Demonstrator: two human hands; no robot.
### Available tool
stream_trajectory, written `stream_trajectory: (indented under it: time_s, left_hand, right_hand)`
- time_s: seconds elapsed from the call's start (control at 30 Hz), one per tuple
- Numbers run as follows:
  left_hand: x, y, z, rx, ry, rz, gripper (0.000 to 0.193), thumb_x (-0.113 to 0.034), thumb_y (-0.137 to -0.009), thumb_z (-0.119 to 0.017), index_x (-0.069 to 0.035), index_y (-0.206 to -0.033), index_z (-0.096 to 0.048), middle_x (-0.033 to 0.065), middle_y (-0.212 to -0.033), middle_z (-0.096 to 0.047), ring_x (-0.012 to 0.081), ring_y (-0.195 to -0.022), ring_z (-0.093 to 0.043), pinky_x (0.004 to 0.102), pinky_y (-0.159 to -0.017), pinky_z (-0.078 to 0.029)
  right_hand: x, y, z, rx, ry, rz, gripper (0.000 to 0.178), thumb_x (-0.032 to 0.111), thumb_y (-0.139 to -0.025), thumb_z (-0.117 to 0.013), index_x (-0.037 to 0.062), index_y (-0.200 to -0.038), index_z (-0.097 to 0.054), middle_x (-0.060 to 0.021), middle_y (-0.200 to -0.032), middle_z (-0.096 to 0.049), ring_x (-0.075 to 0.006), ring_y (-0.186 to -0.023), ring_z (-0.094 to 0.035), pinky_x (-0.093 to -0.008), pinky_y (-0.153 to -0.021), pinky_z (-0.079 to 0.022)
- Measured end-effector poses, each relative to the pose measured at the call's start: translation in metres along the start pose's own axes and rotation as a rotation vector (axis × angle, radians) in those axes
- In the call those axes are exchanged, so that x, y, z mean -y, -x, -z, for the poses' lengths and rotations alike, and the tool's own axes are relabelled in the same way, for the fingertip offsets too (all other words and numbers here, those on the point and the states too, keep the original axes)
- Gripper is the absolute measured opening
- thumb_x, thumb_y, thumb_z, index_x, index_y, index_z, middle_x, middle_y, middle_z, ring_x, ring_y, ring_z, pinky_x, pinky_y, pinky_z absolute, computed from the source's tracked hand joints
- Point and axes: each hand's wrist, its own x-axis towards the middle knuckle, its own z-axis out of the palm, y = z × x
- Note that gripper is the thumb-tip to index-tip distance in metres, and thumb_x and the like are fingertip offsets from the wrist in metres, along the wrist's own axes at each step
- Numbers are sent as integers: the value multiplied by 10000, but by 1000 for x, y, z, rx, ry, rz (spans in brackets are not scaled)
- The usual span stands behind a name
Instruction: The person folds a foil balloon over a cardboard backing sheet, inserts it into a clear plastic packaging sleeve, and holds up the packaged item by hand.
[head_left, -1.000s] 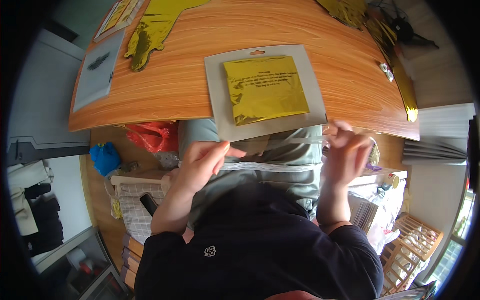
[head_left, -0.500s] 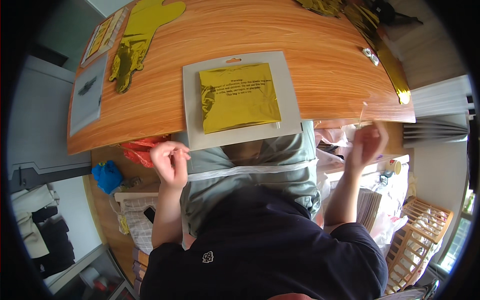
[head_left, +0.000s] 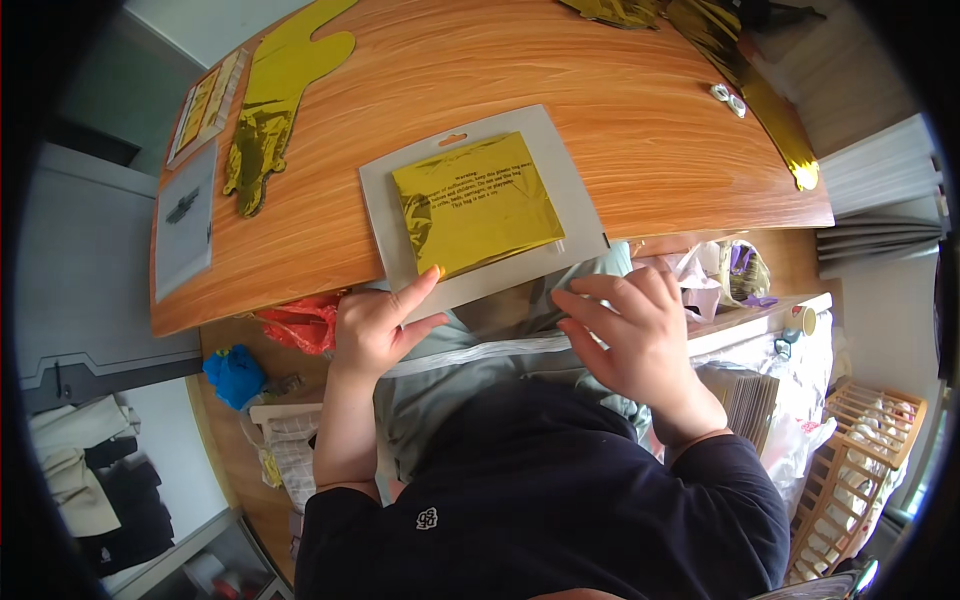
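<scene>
A flat grey backing card with a hang hole lies turned at the table's near edge and overhangs it. On it sits a folded yellow foil piece with dark print, in a clear wrapper. My left hand grips the card's near left corner: one digit lies over its top and another shows just past the near edge. Fingers bent and apart, my right hand hovers off the card's near right side with nothing visible in it.
Gold foil shapes lie at the far left and right. A clear sleeve and a shallow box sit at the left edge. Small white pieces are at right. Red and blue bags are below the tabletop.
My left hand has moved up onto the card, which has turned anticlockwise. My right hand has come left toward the card. A thin, pale-tipped strip above it earlier no longer shows.
</scene>
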Motion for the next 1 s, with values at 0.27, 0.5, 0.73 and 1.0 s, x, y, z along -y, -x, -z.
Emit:
stream_trajectory:
  time_s: [0.27, 0.5, 0.73, 1.0]
  left_hand:
    - [-15, -8, -8, 62, -54, -70, 594, -299, -816, -872, -59, -1328, -692, 118, -1077, -792, 215, -679, -716, 314, -618, -548]
    - [-19, -15, -17, -48, -6, -126, 654, -271, -729, -908, -133, -1337, -709, 63, -917, -784, 193, -659, -703, 311, -602, -547]
    - [-20, -13, -16, -22, -21, -153, 596, -306, -776, -886, -126, -1319, -719, 53, -900, -783, 194, -703, -724, 317, -626, -560]
    - [-21, -14, -15, -28, -26, -163, 561, -329, -794, -874, -124, -1297, -733, 46, -882, -780, 196, -715, -730, 316, -636, -567]
  right_hand:
    - [15, 10, -14, 40, 125, -224, 477, 242, -848, -794, 131, -1303, -704, -30, -1331, -641, -273, -1046, -552, -425, -952, -426]
    - [22, 7, -18, 61, 119, -325, 578, 298, -889, -769, 115, -1420, -631, -71, -1544, -520, -313, -1106, -474, -433, -1012, -362]
    - [23, 5, -25, 123, 147, -388, 696, 343, -895, -752, 73, -1502, -544, -28, -1593, -475, -296, -1080, -452, -439, -980, -341]
    - [26, -1, -27, 38, 75, -406, 666, 376, -915, -735, 115, -1501, -557, -36, -1595, -474, -291, -1092, -445, -444, -1002, -318]
